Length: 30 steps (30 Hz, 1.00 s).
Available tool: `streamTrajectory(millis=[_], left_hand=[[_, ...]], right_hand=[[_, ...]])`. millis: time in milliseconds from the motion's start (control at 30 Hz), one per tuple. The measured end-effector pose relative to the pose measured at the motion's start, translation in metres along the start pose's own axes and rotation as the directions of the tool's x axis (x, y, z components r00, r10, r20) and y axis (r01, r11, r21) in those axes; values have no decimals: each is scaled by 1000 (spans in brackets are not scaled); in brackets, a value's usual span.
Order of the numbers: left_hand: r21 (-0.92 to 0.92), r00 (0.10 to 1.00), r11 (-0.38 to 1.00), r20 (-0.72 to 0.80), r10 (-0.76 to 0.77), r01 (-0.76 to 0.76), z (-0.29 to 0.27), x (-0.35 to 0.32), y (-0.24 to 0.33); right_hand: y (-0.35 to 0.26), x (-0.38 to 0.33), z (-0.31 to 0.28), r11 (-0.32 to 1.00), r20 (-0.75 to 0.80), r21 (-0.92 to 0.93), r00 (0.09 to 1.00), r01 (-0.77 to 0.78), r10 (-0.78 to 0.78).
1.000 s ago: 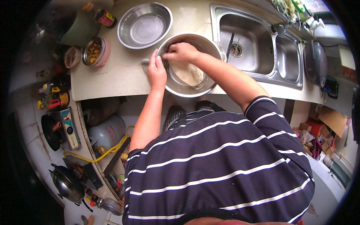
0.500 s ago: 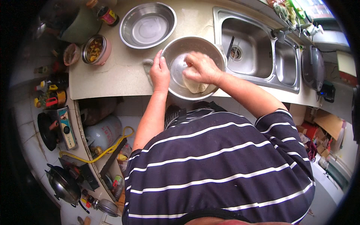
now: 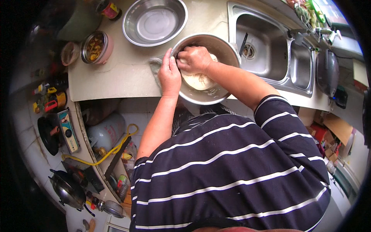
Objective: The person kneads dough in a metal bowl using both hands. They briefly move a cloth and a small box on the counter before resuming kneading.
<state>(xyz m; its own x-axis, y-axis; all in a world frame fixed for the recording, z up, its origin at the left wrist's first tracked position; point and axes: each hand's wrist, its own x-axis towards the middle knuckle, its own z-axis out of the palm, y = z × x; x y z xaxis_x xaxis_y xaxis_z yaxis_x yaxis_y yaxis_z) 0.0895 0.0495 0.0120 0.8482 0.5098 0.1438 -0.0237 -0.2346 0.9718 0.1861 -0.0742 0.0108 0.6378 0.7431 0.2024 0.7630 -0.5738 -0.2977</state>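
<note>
A deep metal bowl (image 3: 225,49) stands at the counter's front edge, and a pale lump of dough (image 3: 199,82) lies inside it. My left hand (image 3: 169,75) holds the bowl's left side, its fingers together along the outside and the thumb at the rim. Inside the bowl, my right hand (image 3: 196,60) is curled closed over the dough near the left wall. Its fingertips are partly hidden, and the hand and forearm cover part of the dough.
A wide metal basin (image 3: 131,33) sits behind the bowl. A pink container of food (image 3: 104,50) stands to the left, near a bottle (image 3: 111,11). On the right is a double sink (image 3: 261,48). A grey cloth (image 3: 155,69) lies beside my left hand.
My right hand has moved left inside the bowl, from above the dough to the left wall. More of the dough shows below the hand. My left hand stays at the bowl's side.
</note>
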Motion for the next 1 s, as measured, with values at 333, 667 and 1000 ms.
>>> streamTrajectory(millis=[333, 667, 1000], left_hand=[[-11, 999, 999, 16, -48, 48, 2, 2, -8], [-8, 999, 999, -4, -33, 33, 3, 1, -4], [12, 1000, 1000, -8, 20, -20, 2, 2, -1]], right_hand=[[-33, -16, -76, 955, 336, 95, 912, -280, 234], [-35, -75, -78, 973, 141, -149, 978, 177, -157], [-4, 0, -2, 986, 84, -156, 993, -65, 79]])
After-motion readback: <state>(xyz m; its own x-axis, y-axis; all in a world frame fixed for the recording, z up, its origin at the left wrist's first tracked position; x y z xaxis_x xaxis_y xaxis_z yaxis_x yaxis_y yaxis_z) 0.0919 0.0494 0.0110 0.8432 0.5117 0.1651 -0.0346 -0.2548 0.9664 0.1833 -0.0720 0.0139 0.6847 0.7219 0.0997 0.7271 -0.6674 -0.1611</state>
